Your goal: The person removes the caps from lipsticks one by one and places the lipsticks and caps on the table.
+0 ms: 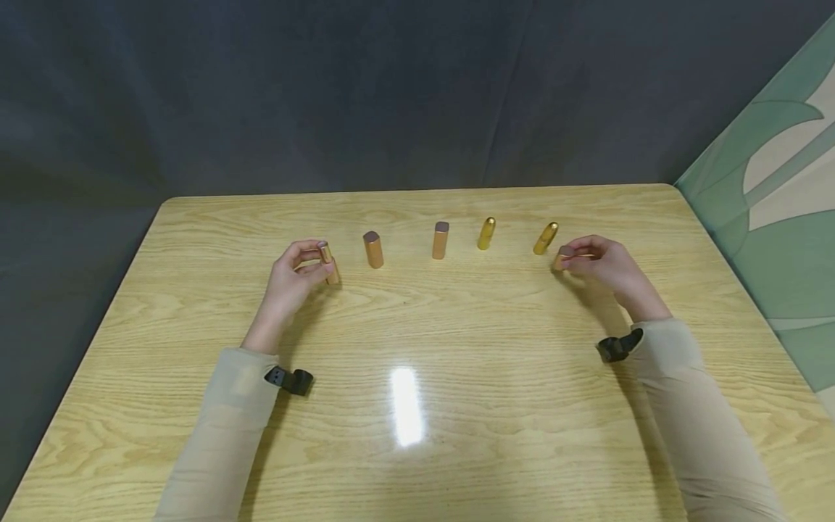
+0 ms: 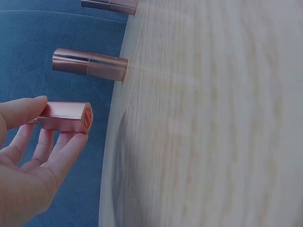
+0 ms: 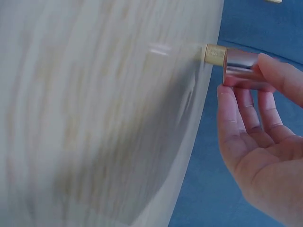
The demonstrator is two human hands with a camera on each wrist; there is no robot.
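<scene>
In the head view my left hand (image 1: 296, 275) pinches a rose-gold lipstick tube (image 1: 333, 273) at the table's left; a narrower shiny gold section shows at its top. The left wrist view shows the tube (image 2: 64, 116) between thumb and fingers, with a red label on its end. My right hand (image 1: 603, 264) pinches a short rose-gold piece (image 1: 561, 258), which looks like a lipstick cap. In the right wrist view this cap (image 3: 244, 71) sits between thumb and fingertips, above the tabletop's edge line. A gold lipstick (image 1: 546, 238) stands just beyond it.
Two closed rose-gold lipsticks, one left (image 1: 373, 250) and one central (image 1: 441, 241), stand upright along the back of the wooden table (image 1: 404, 326). Another gold round-topped lipstick (image 1: 486, 233) stands to their right. A dark curtain (image 1: 391, 94) hangs behind the table.
</scene>
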